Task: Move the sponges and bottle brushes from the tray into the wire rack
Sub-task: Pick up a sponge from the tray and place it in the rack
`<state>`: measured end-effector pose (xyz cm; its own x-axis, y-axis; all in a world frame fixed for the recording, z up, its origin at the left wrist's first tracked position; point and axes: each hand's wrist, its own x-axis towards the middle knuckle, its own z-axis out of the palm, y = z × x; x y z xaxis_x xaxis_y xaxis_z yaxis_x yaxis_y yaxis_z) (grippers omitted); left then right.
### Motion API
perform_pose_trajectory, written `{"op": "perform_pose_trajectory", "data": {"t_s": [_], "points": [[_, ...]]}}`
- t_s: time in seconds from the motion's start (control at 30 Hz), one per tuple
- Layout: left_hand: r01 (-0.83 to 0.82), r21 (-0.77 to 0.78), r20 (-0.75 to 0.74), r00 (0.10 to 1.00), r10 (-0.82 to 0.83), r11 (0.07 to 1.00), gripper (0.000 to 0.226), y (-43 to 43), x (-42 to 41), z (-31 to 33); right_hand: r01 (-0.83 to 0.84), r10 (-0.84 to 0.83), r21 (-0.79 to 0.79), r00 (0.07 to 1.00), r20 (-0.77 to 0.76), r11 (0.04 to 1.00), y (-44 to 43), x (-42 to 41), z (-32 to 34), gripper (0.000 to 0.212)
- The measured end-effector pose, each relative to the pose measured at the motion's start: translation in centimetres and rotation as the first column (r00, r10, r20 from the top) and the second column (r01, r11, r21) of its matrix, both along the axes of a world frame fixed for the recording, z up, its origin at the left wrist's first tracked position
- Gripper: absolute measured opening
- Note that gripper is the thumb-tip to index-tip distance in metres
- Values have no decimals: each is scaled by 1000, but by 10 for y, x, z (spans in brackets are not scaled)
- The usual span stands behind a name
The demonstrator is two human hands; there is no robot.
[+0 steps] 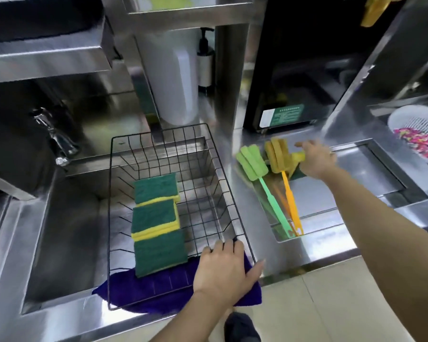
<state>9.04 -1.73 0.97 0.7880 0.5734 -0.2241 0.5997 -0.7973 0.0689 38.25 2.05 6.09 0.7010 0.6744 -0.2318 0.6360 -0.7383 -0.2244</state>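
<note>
Right hand (315,160) fingers close on a sponge (297,157) beside the brushes (279,174); left hand (223,265) fingers grip the rack (163,144) rim.

Purple cloth (143,290) at sink's (59,243) front edge; white colander (405,119) far right

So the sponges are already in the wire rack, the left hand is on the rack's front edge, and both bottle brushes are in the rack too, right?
Not quite. The head view shows the green brush and the orange brush still in the clear tray on the counter, with the right hand beside their heads. The sponges are in the wire rack, and the left hand is on its front edge.
</note>
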Motion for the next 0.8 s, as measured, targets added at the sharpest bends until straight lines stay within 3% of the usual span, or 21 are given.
{"op": "perform_pose_trajectory", "data": {"t_s": [0.1,0.3,0.4,0.47,0.53,0.6,0.73,0.8], "points": [[-46,-16,38,998,47,999,67,-1,-1,0,-84,91,-110,994,56,990,-9,8,-14,62],[-48,40,90,995,44,998,58,-4,0,-5,-80,80,-11,960,268,997,-24,7,-24,41],[-58,-3,62,996,58,998,64,-3,-1,-1,32,-44,49,959,279,998,-25,7,-13,42],[-48,-16,65,997,49,999,78,-4,-1,2,137,-198,224,940,276,965,-26,10,2,50],[-15,2,81,997,15,1000,91,-3,-2,2,186,-291,452,941,174,873,-26,10,20,54],[-9,2,117,993,8,1000,95,-2,-4,1,253,-277,631,959,-62,734,-21,5,34,55],[31,69,110,993,-39,997,83,-4,-8,-2,397,-170,727,914,-368,560,4,-17,47,38],[27,77,106,994,-35,997,82,-3,-11,0,467,-75,715,859,-507,520,18,-34,47,40]]}}
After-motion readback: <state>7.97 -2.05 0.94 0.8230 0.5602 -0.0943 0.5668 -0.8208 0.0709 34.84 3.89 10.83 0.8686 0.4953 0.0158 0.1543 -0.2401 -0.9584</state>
